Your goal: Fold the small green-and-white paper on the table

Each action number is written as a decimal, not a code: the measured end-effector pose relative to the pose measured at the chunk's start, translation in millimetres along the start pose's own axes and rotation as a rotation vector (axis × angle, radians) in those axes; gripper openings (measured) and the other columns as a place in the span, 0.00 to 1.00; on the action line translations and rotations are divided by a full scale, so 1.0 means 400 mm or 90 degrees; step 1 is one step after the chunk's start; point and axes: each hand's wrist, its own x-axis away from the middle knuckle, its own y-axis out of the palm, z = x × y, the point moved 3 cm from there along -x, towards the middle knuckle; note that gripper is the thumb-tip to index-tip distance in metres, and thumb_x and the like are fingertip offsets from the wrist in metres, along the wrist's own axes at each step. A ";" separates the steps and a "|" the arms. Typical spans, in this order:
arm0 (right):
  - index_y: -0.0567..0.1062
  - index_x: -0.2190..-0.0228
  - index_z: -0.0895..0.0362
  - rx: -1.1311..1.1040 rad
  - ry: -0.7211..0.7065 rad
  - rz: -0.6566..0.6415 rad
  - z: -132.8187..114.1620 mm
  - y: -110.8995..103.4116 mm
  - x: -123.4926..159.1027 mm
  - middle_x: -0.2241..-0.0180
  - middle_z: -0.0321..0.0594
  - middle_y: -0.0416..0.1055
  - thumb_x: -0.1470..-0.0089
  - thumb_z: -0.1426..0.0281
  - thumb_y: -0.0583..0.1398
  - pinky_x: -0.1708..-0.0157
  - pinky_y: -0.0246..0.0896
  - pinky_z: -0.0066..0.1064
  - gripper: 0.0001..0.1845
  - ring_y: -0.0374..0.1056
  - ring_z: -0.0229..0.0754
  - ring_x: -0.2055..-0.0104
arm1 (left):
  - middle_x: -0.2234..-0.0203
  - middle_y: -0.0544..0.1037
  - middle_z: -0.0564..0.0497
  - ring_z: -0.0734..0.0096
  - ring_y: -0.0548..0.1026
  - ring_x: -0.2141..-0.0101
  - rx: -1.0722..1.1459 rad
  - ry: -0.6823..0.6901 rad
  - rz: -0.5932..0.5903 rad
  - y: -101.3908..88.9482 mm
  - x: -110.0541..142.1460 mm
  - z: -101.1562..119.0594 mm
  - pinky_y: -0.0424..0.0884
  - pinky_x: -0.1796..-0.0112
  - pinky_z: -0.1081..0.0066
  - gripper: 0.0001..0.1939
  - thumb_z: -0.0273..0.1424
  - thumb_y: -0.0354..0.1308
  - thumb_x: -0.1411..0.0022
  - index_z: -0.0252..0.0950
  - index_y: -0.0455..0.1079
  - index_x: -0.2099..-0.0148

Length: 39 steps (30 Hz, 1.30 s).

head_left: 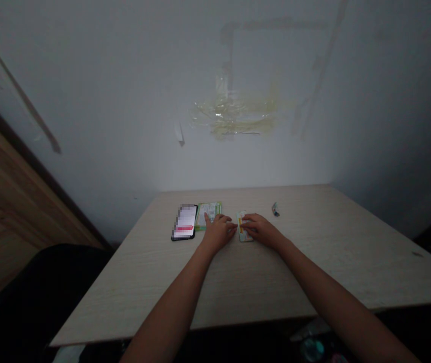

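A small, flat printed card [244, 237], pale green with a yellow patch, lies on the table between my hands. My right hand [263, 231] reaches over it from the right, its fingers closed on the card's face and covering part of it. At the card's left edge are the thumb and fingertips of my left hand [219, 232]; whether they touch it I cannot tell. The left fingers are bent and apart, and nothing shows in them. Just behind that hand, partly covered by it, is a green-edged printed packet or sheet [210, 207].
A lit phone [185, 222] lies left of the green-edged sheet. A crumpled scrap [275, 209] sits toward the back right of the pale wooden table [314, 262]. Behind the table rises a wall [124, 101] with peeling tape [238, 116]. A dark chair-like shape [49, 282] stands at left.
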 end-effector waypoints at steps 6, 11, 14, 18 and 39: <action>0.80 0.56 0.53 0.008 -0.020 0.002 0.003 0.001 -0.001 0.51 0.49 0.74 0.44 0.74 0.60 0.47 0.63 0.43 0.15 0.68 0.48 0.48 | 0.51 0.77 0.52 0.55 0.67 0.45 -0.010 -0.003 -0.001 0.002 -0.002 0.000 0.34 0.45 0.22 0.11 0.38 0.55 0.34 0.52 0.77 0.54; 0.80 0.55 0.51 0.014 -0.017 0.003 0.004 0.002 -0.001 0.51 0.48 0.74 0.44 0.75 0.61 0.47 0.63 0.44 0.16 0.68 0.48 0.47 | 0.51 0.77 0.52 0.55 0.67 0.45 -0.012 -0.005 -0.010 -0.002 -0.001 0.002 0.34 0.44 0.23 0.11 0.38 0.55 0.34 0.53 0.77 0.54; 0.80 0.55 0.51 0.018 -0.020 0.003 0.003 0.001 -0.001 0.51 0.47 0.74 0.45 0.74 0.62 0.47 0.63 0.44 0.16 0.68 0.48 0.47 | 0.51 0.77 0.52 0.55 0.67 0.45 -0.007 -0.006 -0.010 -0.004 -0.001 0.003 0.34 0.45 0.22 0.11 0.38 0.55 0.34 0.52 0.77 0.54; 0.80 0.55 0.52 0.018 -0.019 0.007 0.001 -0.001 -0.001 0.51 0.47 0.74 0.45 0.75 0.62 0.47 0.63 0.44 0.15 0.68 0.48 0.48 | 0.51 0.77 0.53 0.55 0.67 0.46 -0.005 -0.006 -0.010 -0.002 -0.001 0.001 0.34 0.45 0.22 0.11 0.38 0.54 0.34 0.53 0.77 0.54; 0.79 0.54 0.53 -0.015 0.016 0.016 0.011 0.008 -0.001 0.50 0.47 0.75 0.46 0.75 0.61 0.45 0.64 0.45 0.17 0.69 0.47 0.46 | 0.46 0.75 0.54 0.55 0.64 0.40 -0.027 0.083 -0.032 0.020 -0.011 -0.008 0.32 0.41 0.28 0.15 0.40 0.51 0.32 0.52 0.68 0.45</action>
